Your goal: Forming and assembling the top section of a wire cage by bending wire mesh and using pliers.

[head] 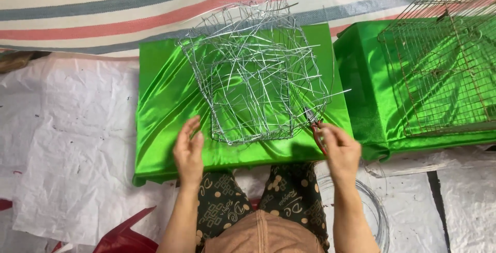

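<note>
Knees in patterned trousers (279,191) sit closest, tucked against a box draped in shiny green cloth (165,103). On top sits a half-woven wire basket (256,72), loose ends sticking out everywhere. Left hand (188,152) hovers just beside its near corner, fingers spread, holding nothing. Right hand (338,149) grips red-handled pliers (316,129) at the basket's right corner. Rusty wire cage (444,62) sits off right.
</note>
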